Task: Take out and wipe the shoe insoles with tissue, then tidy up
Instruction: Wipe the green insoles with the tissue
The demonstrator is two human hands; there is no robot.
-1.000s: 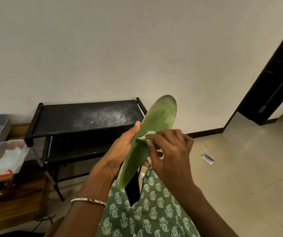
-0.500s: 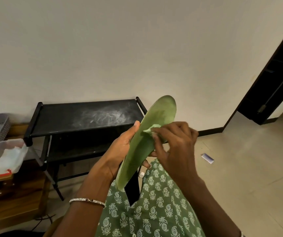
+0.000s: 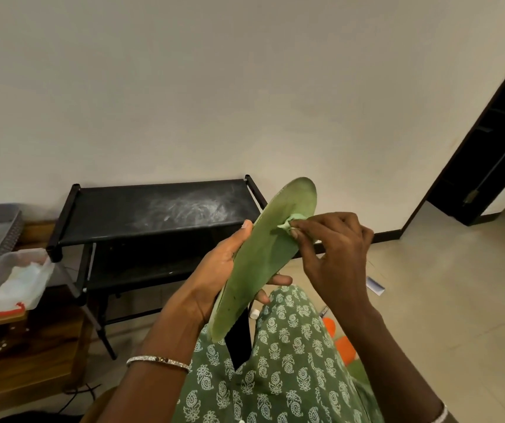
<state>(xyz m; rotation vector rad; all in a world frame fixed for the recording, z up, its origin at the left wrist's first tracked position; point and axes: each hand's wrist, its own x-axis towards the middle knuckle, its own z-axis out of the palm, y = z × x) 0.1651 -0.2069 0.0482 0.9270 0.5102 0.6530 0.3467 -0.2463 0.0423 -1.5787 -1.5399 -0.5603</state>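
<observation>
A long green insole (image 3: 257, 264) stands tilted in front of me, toe end up and to the right. My left hand (image 3: 214, 279) grips its lower half, thumb along the left edge and fingers behind it. My right hand (image 3: 333, 251) pinches a small wad of tissue (image 3: 288, 225) and presses it onto the insole's upper part near the toe. Most of the wad is hidden by my fingertips. An orange shoe part (image 3: 335, 334) shows on the floor behind my right forearm.
A black two-tier rack (image 3: 153, 215) with dusty smears stands against the wall ahead. A clear plastic box (image 3: 13, 282) with white tissue sits on a wooden table (image 3: 16, 340) at left. A small white-blue packet (image 3: 375, 285) lies on the tiled floor. A dark doorway (image 3: 495, 141) is at right.
My right hand has slid the tissue up the insole from its middle toward the toe end. My left hand keeps the same hold.
</observation>
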